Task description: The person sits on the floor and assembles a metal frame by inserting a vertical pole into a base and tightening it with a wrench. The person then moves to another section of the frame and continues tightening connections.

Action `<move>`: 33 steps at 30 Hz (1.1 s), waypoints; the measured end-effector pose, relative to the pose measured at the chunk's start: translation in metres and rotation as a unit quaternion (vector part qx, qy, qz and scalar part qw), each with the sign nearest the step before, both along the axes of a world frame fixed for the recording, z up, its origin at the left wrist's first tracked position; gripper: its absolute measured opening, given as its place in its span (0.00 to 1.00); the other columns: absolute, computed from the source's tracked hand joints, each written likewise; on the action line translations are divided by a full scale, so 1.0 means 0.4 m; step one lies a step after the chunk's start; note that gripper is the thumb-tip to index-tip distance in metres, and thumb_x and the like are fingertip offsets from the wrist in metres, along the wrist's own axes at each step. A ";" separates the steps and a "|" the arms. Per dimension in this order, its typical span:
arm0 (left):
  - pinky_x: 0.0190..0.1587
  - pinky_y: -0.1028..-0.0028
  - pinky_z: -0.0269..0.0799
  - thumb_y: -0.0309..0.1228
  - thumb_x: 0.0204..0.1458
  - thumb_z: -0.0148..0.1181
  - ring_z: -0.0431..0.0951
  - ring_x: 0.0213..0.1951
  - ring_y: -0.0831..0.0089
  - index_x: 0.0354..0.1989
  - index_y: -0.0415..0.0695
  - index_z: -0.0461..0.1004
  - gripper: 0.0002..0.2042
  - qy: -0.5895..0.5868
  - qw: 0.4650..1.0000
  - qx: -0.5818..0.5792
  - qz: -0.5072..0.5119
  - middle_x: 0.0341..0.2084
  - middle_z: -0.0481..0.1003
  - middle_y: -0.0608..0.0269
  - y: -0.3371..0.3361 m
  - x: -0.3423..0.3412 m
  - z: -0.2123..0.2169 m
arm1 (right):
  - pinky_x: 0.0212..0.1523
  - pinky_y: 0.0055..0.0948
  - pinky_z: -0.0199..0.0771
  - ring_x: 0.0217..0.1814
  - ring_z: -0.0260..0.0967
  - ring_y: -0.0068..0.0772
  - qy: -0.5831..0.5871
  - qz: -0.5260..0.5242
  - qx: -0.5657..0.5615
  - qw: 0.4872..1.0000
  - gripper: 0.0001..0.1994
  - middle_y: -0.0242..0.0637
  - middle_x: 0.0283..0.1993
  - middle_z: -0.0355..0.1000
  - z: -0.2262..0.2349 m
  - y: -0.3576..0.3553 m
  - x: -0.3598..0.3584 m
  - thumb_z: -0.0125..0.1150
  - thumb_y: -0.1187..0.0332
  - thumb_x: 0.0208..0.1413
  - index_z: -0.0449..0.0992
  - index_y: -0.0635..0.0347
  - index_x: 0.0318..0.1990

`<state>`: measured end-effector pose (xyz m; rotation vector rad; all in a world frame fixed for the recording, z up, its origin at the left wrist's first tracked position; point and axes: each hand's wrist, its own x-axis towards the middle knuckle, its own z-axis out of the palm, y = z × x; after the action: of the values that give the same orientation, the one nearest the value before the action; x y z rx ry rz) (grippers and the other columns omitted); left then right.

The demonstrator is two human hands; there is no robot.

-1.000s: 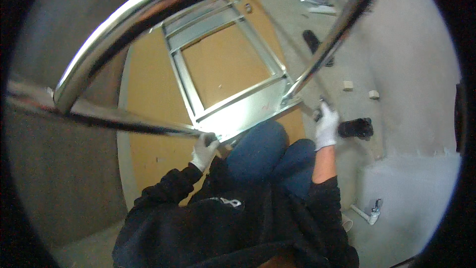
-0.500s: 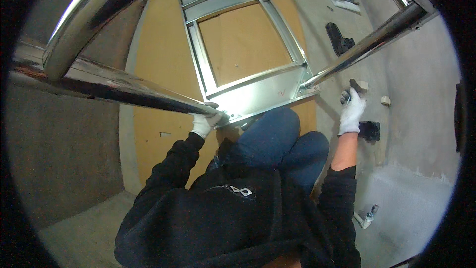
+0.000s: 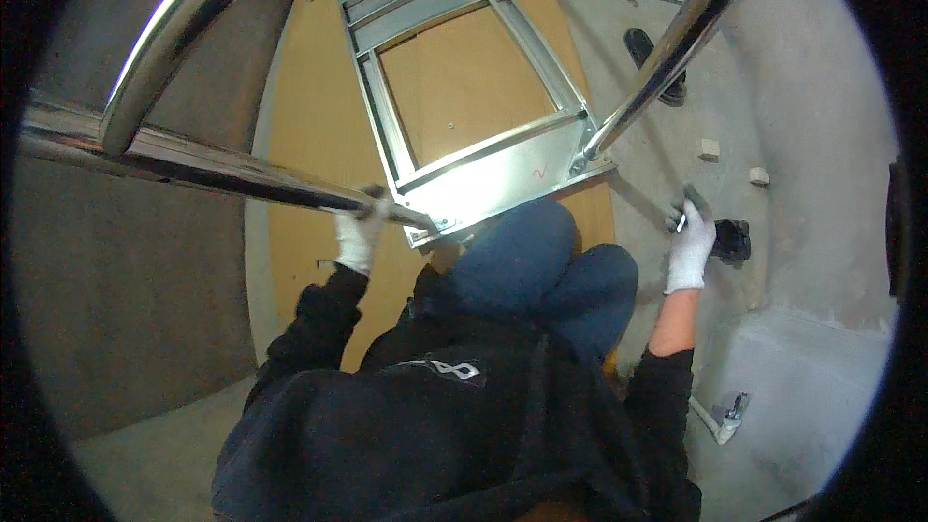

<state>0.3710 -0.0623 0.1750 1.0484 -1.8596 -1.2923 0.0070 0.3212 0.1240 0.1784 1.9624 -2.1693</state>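
Note:
My left hand (image 3: 359, 234), in a white glove with grey fingers, is closed round the left shiny metal tube (image 3: 261, 180) near its lower end. That end meets the corner of a silver metal frame (image 3: 483, 195), which has a wide bottom plate and a rectangular opening. A second shiny tube (image 3: 650, 68) rises from the plate's right corner, with no hand on it. My right hand (image 3: 690, 249), gloved alike, hovers to the right of the frame with fingers curled. A small pale bit shows between them, too small to name.
Under the frame lies a tan board (image 3: 300, 242). On the concrete floor at right are a dark shoe (image 3: 671, 90), a black object (image 3: 733, 243) and two small pale blocks (image 3: 709, 150). A pipe fitting (image 3: 731, 420) sits by the right wall. A curved metal tube (image 3: 159, 48) arches at upper left.
My left hand has slid up and left along its tube, away from the frame's corner. The right tube now stands more steeply in view. My right hand is slightly lower, clear of a pale block.

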 end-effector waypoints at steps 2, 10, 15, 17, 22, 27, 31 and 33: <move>0.44 0.67 0.73 0.22 0.48 0.61 0.74 0.37 0.70 0.38 0.37 0.68 0.11 0.150 0.987 -0.005 0.051 0.33 0.71 0.58 0.018 -0.059 0.181 | 0.23 0.19 0.62 0.25 0.62 0.18 -0.051 -0.036 -0.047 0.997 0.14 0.30 0.29 0.66 -0.050 0.091 -0.012 0.52 0.74 0.56 0.71 0.61 0.50; 0.43 0.63 0.74 0.21 0.48 0.56 0.73 0.32 0.69 0.38 0.37 0.64 0.10 0.179 0.972 -0.102 0.112 0.30 0.67 0.60 -0.014 -0.075 0.329 | 0.22 0.21 0.60 0.23 0.63 0.20 -0.162 -0.078 -0.070 0.981 0.06 0.31 0.31 0.70 -0.266 0.147 0.005 0.57 0.70 0.54 0.73 0.56 0.39; 0.42 0.64 0.75 0.18 0.48 0.56 0.73 0.30 0.70 0.38 0.38 0.64 0.10 0.104 0.979 -0.131 0.114 0.28 0.68 0.61 -0.017 -0.045 0.347 | 0.23 0.22 0.59 0.25 0.62 0.19 -0.205 -0.055 -0.106 0.971 0.07 0.28 0.27 0.69 -0.400 0.113 0.043 0.56 0.66 0.55 0.75 0.59 0.32; 0.40 0.66 0.75 0.17 0.47 0.56 0.74 0.30 0.70 0.37 0.39 0.64 0.11 0.105 0.980 -0.130 0.113 0.27 0.68 0.61 -0.010 -0.064 0.332 | 0.23 0.22 0.58 0.24 0.61 0.19 -0.201 -0.047 -0.083 0.975 0.08 0.28 0.26 0.68 -0.435 0.131 0.032 0.55 0.65 0.55 0.75 0.59 0.32; 0.36 0.70 0.76 0.17 0.46 0.58 0.75 0.28 0.71 0.36 0.40 0.63 0.12 0.174 0.973 -0.101 0.116 0.25 0.69 0.62 0.010 -0.086 0.334 | 0.22 0.23 0.57 0.23 0.57 0.19 -0.189 -0.005 -0.054 0.981 0.10 0.26 0.24 0.64 -0.473 0.144 0.032 0.53 0.63 0.55 0.73 0.59 0.29; 0.30 0.71 0.77 0.17 0.43 0.59 0.76 0.26 0.70 0.34 0.40 0.63 0.13 0.189 0.969 -0.094 0.130 0.25 0.70 0.61 0.005 -0.104 0.313 | 0.22 0.21 0.55 0.21 0.56 0.18 -0.146 -0.007 -0.039 0.989 0.10 0.25 0.22 0.63 -0.471 0.138 0.006 0.55 0.63 0.55 0.76 0.59 0.28; 0.29 0.70 0.76 0.18 0.43 0.61 0.77 0.25 0.69 0.33 0.40 0.64 0.12 0.137 0.975 -0.101 0.144 0.24 0.70 0.60 -0.002 -0.109 0.327 | 0.22 0.21 0.53 0.21 0.57 0.19 -0.209 -0.034 -0.103 0.972 0.10 0.26 0.22 0.65 -0.459 0.117 0.005 0.56 0.63 0.54 0.77 0.60 0.29; 0.31 0.70 0.75 0.19 0.44 0.61 0.77 0.25 0.68 0.34 0.40 0.64 0.12 0.136 0.977 -0.102 0.131 0.23 0.71 0.60 -0.002 -0.100 0.329 | 0.22 0.22 0.54 0.21 0.59 0.19 -0.186 -0.027 -0.100 0.977 0.10 0.27 0.23 0.67 -0.461 0.107 0.004 0.57 0.64 0.53 0.77 0.60 0.29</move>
<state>0.3312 -0.0632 0.3066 0.9200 -1.5524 -1.0124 0.0084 0.3641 -0.0602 0.5667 1.5436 -2.1575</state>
